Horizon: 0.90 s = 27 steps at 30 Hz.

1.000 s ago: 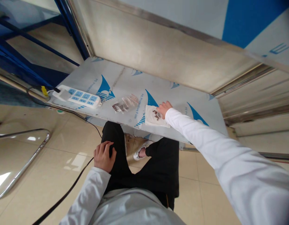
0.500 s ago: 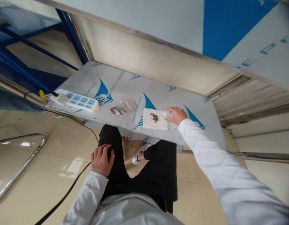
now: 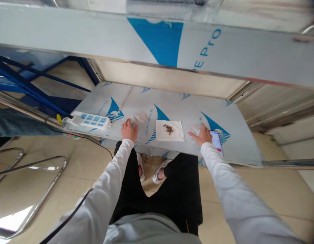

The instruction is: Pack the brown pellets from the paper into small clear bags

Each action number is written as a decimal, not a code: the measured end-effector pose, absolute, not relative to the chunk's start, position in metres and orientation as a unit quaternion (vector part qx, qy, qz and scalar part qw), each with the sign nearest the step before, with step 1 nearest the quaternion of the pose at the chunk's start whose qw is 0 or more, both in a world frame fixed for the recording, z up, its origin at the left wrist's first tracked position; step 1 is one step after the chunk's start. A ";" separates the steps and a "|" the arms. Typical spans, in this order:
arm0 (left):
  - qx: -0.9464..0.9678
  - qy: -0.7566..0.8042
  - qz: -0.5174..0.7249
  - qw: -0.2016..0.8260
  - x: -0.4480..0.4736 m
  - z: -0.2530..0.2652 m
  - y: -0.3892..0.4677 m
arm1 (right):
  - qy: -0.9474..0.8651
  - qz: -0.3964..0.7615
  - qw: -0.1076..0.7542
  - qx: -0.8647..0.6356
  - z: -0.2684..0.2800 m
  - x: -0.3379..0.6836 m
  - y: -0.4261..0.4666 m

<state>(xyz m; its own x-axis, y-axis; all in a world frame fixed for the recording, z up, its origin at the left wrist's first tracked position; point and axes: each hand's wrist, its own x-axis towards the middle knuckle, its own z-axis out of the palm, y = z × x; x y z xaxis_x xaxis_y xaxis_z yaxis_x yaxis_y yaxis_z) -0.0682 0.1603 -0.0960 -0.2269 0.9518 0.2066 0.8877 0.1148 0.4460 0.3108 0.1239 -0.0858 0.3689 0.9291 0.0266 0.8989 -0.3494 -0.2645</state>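
Observation:
On the film-covered shelf, a white square paper holds a small heap of dark brown bits. To its left, my left hand rests with bent fingers on a clear plastic packet, covering its near left end. Right of the paper lies a crumpled clear plastic piece, its exact kind unclear. My right hand is beside it, thumb and fingers spread apart, the fingertips touching or just over it. A phone with a lit screen lies partly behind the right wrist.
A white power strip with blue sockets lies at the shelf's left, its black cord hanging over the front edge. An upper shelf overhangs the back. Blue metal framing stands left; a chrome chair frame is on the floor.
My left hand has risen from the thigh to the packet on the shelf. My right hand has moved slightly right, off the paper's edge, and its fingers have spread. The view has shifted.

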 end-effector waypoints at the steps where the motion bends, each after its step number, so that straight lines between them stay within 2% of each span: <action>1: 0.623 0.744 0.231 0.065 -0.069 -0.094 0.172 | -0.559 0.060 0.136 -0.816 -0.086 0.310 0.123; 10: 0.662 0.735 0.106 0.101 -0.075 -0.083 0.205 | -0.569 -0.012 0.347 -0.745 -0.074 0.284 0.068; 15: 0.669 0.729 0.134 0.063 -0.084 -0.074 0.192 | -0.546 -0.029 0.431 -0.718 -0.056 0.251 0.019; 18: 0.667 0.719 0.194 0.030 -0.087 -0.063 0.179 | -0.543 -0.022 0.470 -0.696 -0.043 0.229 0.003; 22: 0.681 0.640 0.355 0.001 -0.075 -0.039 0.143 | -0.552 0.093 0.512 -0.651 -0.020 0.192 0.008; 25: 0.720 0.559 0.410 0.019 -0.054 -0.017 0.104 | -0.562 0.245 0.515 -0.599 0.005 0.161 0.024; 27: 0.742 0.518 0.423 0.040 -0.040 -0.005 0.079 | -0.580 0.324 0.488 -0.566 0.021 0.145 0.034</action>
